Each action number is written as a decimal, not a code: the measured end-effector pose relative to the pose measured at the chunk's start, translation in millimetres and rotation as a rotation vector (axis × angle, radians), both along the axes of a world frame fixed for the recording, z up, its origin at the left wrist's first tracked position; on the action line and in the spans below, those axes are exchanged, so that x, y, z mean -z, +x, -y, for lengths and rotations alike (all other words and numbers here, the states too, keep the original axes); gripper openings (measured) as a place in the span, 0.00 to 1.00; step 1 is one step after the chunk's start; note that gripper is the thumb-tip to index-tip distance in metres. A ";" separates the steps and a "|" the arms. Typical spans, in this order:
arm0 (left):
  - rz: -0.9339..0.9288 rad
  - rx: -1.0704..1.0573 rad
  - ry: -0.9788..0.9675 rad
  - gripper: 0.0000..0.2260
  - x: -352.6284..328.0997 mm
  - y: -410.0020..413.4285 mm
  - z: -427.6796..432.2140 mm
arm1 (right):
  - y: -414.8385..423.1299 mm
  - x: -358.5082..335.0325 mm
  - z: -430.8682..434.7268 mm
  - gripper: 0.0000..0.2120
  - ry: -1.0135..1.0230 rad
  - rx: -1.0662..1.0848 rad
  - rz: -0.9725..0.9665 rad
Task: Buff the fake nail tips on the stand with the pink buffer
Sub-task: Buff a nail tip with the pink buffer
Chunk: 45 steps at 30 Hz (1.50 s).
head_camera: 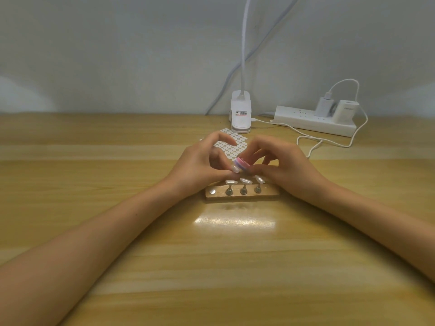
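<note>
A small wooden stand (pixel 268 193) lies on the table in front of me. Three metal pegs on it each carry a pale fake nail tip (pixel 246 181). At its left end is one bare metal disc (pixel 212 191). My left hand (pixel 200 165) pinches a fourth nail tip (pixel 235 169) just above the stand. My right hand (pixel 280 164) grips the pink buffer (pixel 242 164), a small pink and white block, and presses its edge against that held tip.
A sheet of white adhesive tabs (pixel 237 143) lies behind my hands. Farther back stand a white clip lamp base (pixel 240 114), a white power strip (pixel 313 120) with plugged adapters, and a white cable (pixel 329 142) looping across the wooden table (pixel 141 243).
</note>
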<state>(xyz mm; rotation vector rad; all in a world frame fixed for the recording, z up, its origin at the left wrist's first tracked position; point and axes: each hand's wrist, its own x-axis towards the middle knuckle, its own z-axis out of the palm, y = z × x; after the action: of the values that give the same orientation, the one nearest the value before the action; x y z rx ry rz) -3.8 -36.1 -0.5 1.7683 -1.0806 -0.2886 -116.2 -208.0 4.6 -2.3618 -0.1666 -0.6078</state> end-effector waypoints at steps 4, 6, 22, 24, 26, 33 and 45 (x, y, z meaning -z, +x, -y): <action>0.011 0.002 0.013 0.23 -0.7 -0.2 0.2 | -0.1 0.1 -1.7 0.06 -0.032 -0.034 0.085; 0.015 -0.004 0.025 0.24 -1.1 -0.2 0.6 | 0.4 1.0 0.0 0.06 -0.060 -0.006 0.041; -0.055 -0.010 0.054 0.23 -1.3 1.2 2.5 | 0.7 2.2 1.5 0.07 -0.056 -0.018 0.132; -0.033 -0.020 0.068 0.22 -1.7 1.7 2.3 | 1.3 2.1 0.8 0.05 -0.108 -0.047 0.120; -0.026 -0.021 0.075 0.22 -2.3 1.5 2.8 | 0.8 1.5 1.7 0.05 -0.069 -0.036 0.090; -0.013 -0.011 0.086 0.22 -3.5 0.2 2.6 | -0.1 1.2 -1.3 0.07 -0.021 -0.019 0.105; -0.021 -0.018 0.099 0.23 -5.3 -0.5 2.4 | -0.7 -0.2 -1.7 0.16 0.016 -0.024 0.087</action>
<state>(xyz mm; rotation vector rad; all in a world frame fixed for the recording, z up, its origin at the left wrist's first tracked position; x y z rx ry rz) -4.3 -38.5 4.7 1.8577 -1.0497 -0.3541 -116.9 -206.3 4.8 -2.3162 -0.2277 -0.6988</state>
